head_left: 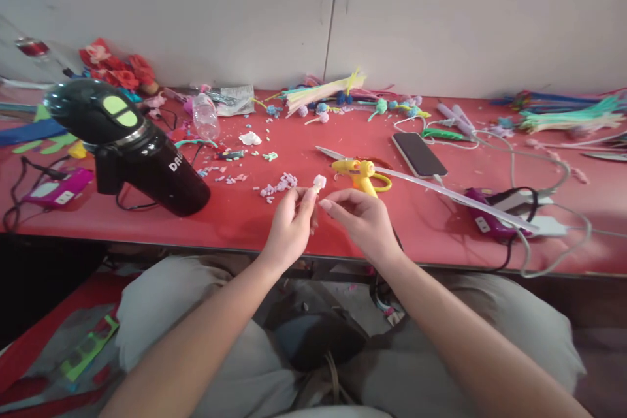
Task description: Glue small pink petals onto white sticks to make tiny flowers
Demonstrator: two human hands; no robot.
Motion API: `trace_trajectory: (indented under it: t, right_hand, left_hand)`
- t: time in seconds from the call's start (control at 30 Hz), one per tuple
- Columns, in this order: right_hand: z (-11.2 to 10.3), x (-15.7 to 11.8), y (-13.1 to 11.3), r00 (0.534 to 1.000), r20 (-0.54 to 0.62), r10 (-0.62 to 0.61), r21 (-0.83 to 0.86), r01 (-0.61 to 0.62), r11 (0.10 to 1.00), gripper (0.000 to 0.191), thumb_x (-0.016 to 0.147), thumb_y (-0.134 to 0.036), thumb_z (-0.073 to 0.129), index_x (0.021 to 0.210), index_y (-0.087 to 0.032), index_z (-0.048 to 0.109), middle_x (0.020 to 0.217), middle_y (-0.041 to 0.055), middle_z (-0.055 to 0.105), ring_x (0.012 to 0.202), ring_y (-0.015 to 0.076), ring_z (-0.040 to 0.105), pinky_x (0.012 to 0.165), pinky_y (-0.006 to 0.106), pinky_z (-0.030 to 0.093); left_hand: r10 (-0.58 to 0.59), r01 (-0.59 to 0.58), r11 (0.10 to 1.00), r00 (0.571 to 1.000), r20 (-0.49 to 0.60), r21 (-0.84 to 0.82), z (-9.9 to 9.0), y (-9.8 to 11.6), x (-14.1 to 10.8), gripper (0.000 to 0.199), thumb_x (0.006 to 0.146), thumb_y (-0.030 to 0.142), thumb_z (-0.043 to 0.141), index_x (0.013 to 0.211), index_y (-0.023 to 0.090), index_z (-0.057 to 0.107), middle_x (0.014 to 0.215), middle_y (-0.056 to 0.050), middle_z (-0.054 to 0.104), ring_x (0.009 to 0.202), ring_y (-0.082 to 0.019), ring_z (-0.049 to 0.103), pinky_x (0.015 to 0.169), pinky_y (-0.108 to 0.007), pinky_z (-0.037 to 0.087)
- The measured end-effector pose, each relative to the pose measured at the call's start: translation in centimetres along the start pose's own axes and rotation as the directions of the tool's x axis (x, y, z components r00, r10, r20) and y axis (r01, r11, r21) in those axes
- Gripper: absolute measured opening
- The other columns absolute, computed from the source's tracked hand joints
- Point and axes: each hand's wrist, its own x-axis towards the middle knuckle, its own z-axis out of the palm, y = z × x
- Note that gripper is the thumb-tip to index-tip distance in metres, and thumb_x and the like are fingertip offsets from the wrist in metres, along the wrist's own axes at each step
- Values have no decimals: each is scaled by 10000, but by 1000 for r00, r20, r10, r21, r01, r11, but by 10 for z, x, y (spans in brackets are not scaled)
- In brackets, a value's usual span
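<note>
My left hand (292, 225) pinches a small pale pink and cream craft piece (319, 181) above the red table's front edge. Close beside it on the right is my right hand (361, 217), thumb and forefinger together near the piece; whether something tiny is between them is too small to tell. Behind my right hand lies a yellow glue gun (359, 172) with a long clear glue stick. Scissors (382, 177) with yellow-orange handles lie under it. Small lilac cut pieces (279, 187) are heaped left of my left hand.
A large black bottle (151, 157) leans at the left on the red table (294, 137). A phone (420, 155) lies right of the glue gun. Purple power sockets (494, 212) with cables are at the right. Pipe cleaners (323, 93) line the back, near a plastic bottle (205, 117).
</note>
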Motion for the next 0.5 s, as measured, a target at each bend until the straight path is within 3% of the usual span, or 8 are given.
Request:
trace_trajectory:
  t: [0.17, 0.37, 0.5]
  right_hand:
    - [5, -4, 0, 998, 64, 11, 93, -17, 996, 285, 869, -498, 759, 846, -221, 697, 724, 12, 724, 653, 180, 695, 694, 356, 596]
    - [8, -7, 2, 1000, -14, -5, 89, 6, 996, 294, 828, -499, 811, 811, -227, 700, 765, 14, 726, 670, 163, 676, 672, 324, 589]
    - [8, -7, 1, 992, 125, 30, 187, -53, 981, 317, 867, -530, 773, 836, -233, 664, 693, -5, 701, 627, 172, 681, 672, 348, 599]
  left_hand:
    - [-13, 14, 999, 1000, 28, -39, 5, -3, -4, 408, 972, 610, 621, 868, 218, 575, 624, 26, 516, 526, -127, 508, 504, -279, 439]
    - [-13, 14, 1000, 999, 52, -15, 6, -5, -7, 395, 999, 601, 580, 928, 215, 624, 626, 25, 493, 540, -134, 506, 526, -286, 439]
    - [3, -3, 1000, 999, 50, -7, 5, -3, -7, 433, 982, 642, 576, 939, 216, 640, 652, 16, 508, 538, -134, 496, 513, -288, 440]
